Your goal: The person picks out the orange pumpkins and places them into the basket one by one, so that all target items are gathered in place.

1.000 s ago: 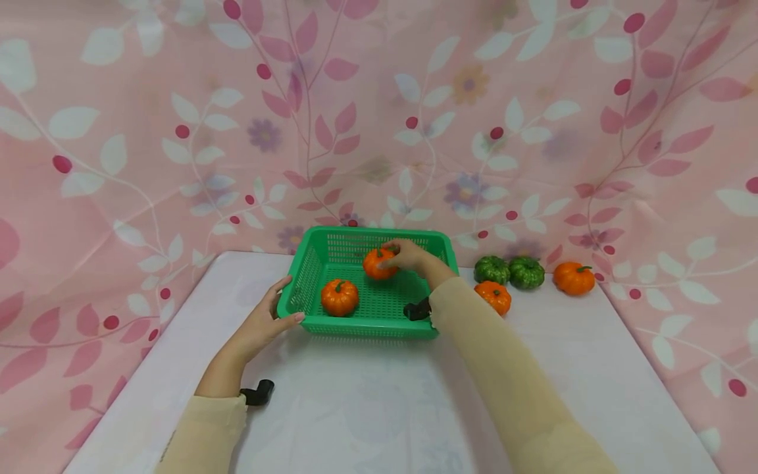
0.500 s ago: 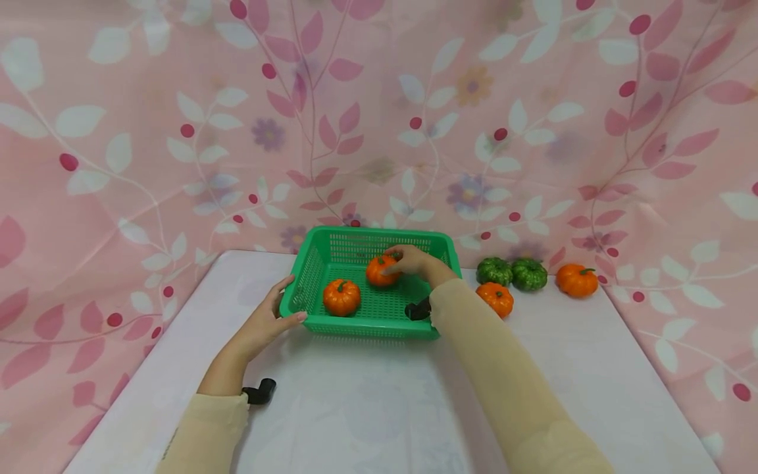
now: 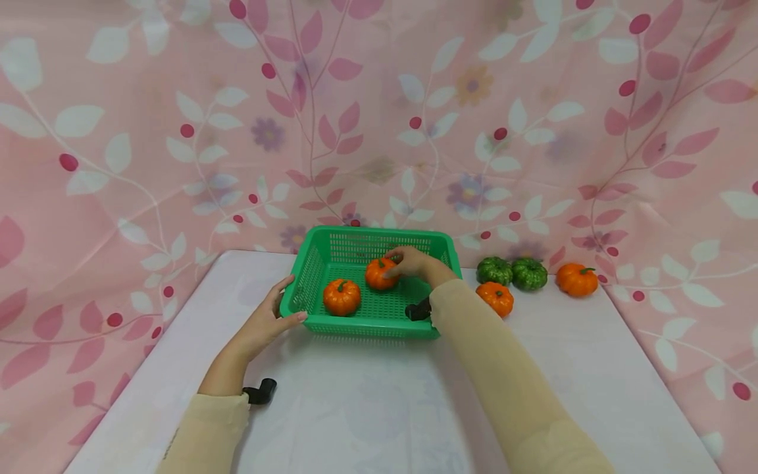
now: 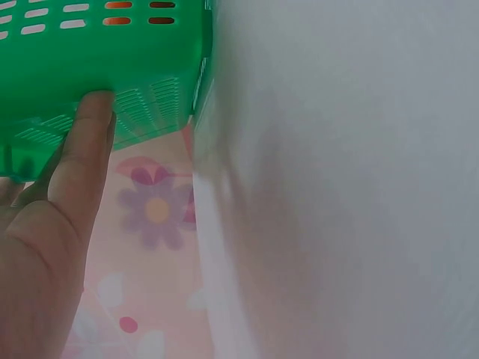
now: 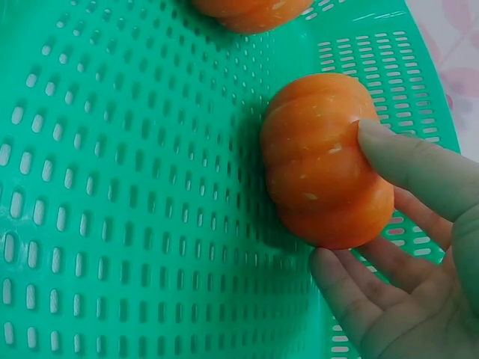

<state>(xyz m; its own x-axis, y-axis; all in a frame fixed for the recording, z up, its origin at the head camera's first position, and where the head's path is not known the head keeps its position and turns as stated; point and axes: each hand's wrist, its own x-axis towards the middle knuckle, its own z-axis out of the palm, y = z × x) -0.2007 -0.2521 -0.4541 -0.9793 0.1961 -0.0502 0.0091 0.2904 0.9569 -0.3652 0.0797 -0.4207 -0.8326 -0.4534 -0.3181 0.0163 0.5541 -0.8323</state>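
In the head view, a green plastic basket (image 3: 367,324) stands on the table, with two orange pumpkins inside. My right hand (image 3: 414,263) reaches into it and holds the rear pumpkin (image 3: 381,274) from the right. The right wrist view shows the thumb on one side of this ribbed pumpkin (image 5: 325,164) and fingertips at its lower edge, close over the perforated floor. The other pumpkin (image 3: 341,298) sits to the front left inside the basket. My left hand (image 3: 260,326) grips the basket's front left corner, its thumb (image 4: 93,127) against the outer wall in the left wrist view.
Right of the basket are two green pumpkins (image 3: 512,273), an orange one (image 3: 496,299) just in front of them, and another orange pumpkin (image 3: 576,280) farther right. A white cloth covers the table (image 3: 355,408). A pink floral curtain (image 3: 379,118) hangs directly behind.
My right hand has lowered the pumpkin slightly toward the basket floor, and its stem now shows more upright. The left hand stays at the basket corner. The view has shifted slightly.
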